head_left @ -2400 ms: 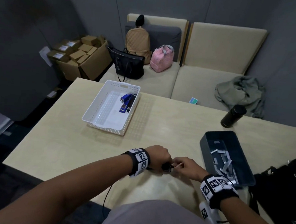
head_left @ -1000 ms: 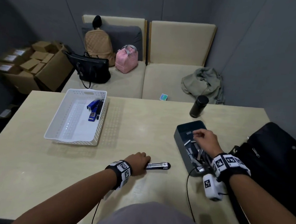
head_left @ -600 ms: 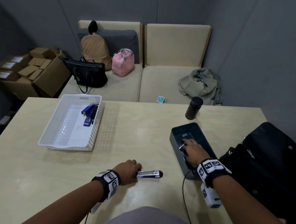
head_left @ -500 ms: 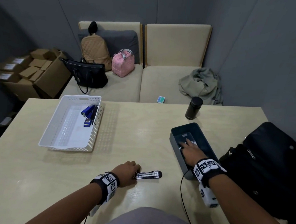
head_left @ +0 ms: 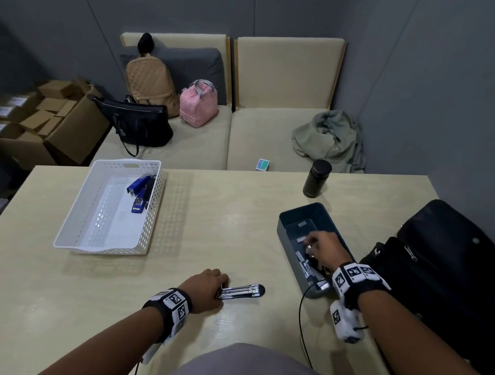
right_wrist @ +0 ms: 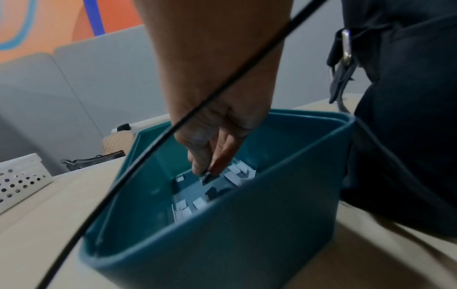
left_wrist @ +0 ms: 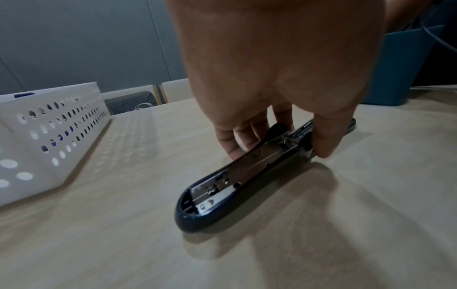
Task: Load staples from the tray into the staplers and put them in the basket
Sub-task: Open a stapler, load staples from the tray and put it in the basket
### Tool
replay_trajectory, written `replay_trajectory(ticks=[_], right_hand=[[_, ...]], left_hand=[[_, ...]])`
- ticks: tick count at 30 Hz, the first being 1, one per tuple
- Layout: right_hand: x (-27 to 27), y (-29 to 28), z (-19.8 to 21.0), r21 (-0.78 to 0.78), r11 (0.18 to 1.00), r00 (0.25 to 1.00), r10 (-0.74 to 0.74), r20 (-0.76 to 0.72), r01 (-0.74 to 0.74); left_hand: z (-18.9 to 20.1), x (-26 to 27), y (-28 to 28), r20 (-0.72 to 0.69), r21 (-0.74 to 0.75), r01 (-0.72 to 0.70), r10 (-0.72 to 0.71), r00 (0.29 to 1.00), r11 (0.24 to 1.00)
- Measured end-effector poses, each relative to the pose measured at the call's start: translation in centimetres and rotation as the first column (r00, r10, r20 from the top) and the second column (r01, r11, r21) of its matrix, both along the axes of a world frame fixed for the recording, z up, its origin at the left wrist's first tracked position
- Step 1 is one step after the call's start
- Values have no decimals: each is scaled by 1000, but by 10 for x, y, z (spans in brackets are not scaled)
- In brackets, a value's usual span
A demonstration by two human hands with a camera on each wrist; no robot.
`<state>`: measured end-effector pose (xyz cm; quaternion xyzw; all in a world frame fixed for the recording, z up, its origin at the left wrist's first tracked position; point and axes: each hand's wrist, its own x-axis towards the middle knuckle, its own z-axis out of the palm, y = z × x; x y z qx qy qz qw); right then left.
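A dark stapler point(head_left: 241, 291) point(left_wrist: 235, 181) lies swung open flat on the table near its front edge, its metal channel facing up. My left hand point(head_left: 208, 289) point(left_wrist: 277, 144) pinches it at the hinge between thumb and fingers. My right hand point(head_left: 323, 247) point(right_wrist: 205, 172) reaches down into the teal tray point(head_left: 280, 218) point(right_wrist: 222, 244) and pinches a staple strip with thumb and fingertips. Several loose staple strips point(head_left: 305, 266) point(right_wrist: 237, 174) lie on the tray floor. The white perforated basket point(head_left: 73, 226) point(left_wrist: 49, 136) stands at the far left with blue staplers point(head_left: 138, 192) inside.
A black flask point(head_left: 316, 178) stands behind the tray. A black bag point(head_left: 444, 271) lies at the table's right edge, close to the tray. A black cable point(head_left: 301, 329) trails from my right wrist across the table. A sofa with bags stands beyond the table.
My right hand left the stapler and went into the tray, where it shifted among the staples and now pinches a strip. My left hand has kept hold of the open stapler.
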<state>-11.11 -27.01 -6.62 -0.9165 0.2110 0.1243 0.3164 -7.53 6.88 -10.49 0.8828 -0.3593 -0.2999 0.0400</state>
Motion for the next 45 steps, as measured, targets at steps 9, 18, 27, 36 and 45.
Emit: replay_trajectory(ticks=[9,18,27,36,45], right_hand=[[-11,4,5,-174,962,943,152,-297,-210],[-26,30,-8,-512,746,886,230,-402,-426],[-21,1,1,-73,997,988,-12,-156,0],[-26,-8,-8,-119,993,971,-49,-232,21],[-30,17,-12,-334,913,946,136,-293,-235]], left_hand=[[-2,1,-1,2,-14,3,-3,1000,1000],[-2,-2,1,-1,-23,-9,9,1000,1000],[-1,-3,2,0,-18,-13,13,1000,1000],[-3,-4,4,-1,-17,-12,12,1000,1000],[-1,-6,6,-2,-5,-1,1,1000,1000]])
